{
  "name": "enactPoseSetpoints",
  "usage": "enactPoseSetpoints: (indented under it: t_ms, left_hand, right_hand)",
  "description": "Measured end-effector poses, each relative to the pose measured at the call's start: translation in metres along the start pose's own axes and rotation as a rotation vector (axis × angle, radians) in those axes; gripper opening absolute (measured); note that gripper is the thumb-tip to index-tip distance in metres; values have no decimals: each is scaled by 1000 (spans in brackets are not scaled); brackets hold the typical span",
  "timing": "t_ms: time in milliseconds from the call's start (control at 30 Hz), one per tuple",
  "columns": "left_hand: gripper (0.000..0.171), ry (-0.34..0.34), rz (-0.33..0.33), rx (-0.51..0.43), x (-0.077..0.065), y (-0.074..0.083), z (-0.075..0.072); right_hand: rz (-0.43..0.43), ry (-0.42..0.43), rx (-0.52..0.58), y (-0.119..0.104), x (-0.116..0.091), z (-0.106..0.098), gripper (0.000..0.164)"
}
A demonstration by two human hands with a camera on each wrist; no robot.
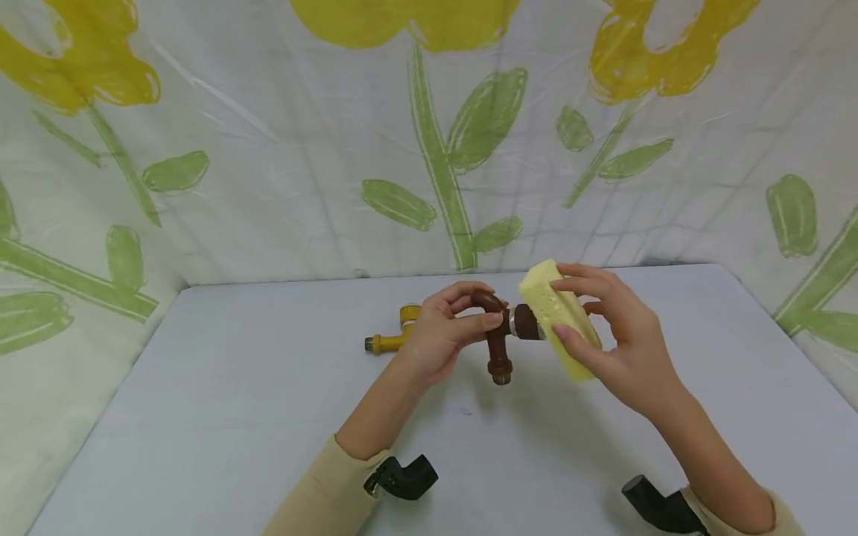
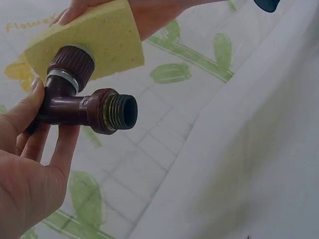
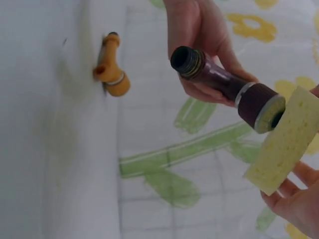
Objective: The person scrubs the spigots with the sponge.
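Note:
My left hand (image 1: 442, 331) holds a brown tap (image 1: 497, 346) up off the table, thumb on one side and fingers behind. The tap has a ribbed collar (image 2: 72, 63) with a metal ring, and a threaded end (image 2: 122, 112). My right hand (image 1: 630, 339) grips a yellow sponge (image 1: 556, 316) between thumb and fingers. One face of the sponge is against or very close to the collar's open end, as the right wrist view (image 3: 279, 144) shows. The far fingers of the left hand are partly hidden behind the tap.
A yellow tap (image 1: 385, 342) lies on the white table (image 1: 234, 387) behind my left hand. White sheeting painted with yellow flowers and green stems (image 1: 439, 156) stands behind the table and at its sides. Black curved pieces (image 1: 405, 478) show at both wrists.

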State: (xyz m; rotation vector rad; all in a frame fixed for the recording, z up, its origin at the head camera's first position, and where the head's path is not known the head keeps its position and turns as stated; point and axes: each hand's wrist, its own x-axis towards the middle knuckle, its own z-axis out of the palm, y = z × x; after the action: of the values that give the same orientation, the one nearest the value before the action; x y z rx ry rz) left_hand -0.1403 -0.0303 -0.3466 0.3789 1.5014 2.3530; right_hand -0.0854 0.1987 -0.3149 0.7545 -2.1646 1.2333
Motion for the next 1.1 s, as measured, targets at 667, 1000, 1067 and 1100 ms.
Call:
enactPoseSetpoints:
  t_ms: [667,1000,1067,1100]
  left_hand:
    - [33,4,25,-206,0,-2,0]
    - [33,-48,36,-142,0,-2,-3]
    - [32,-46,41,-143,0,-2,-3]
    - [32,-40,42,-141,0,-2,-2]
  right_hand:
    - [58,-24,187,-1,-2,2,61]
    - [-3,44,93,2,0,1,54]
    - [12,62,115,3,1,2,56]
    - [16,69,131,3,1,3,56]
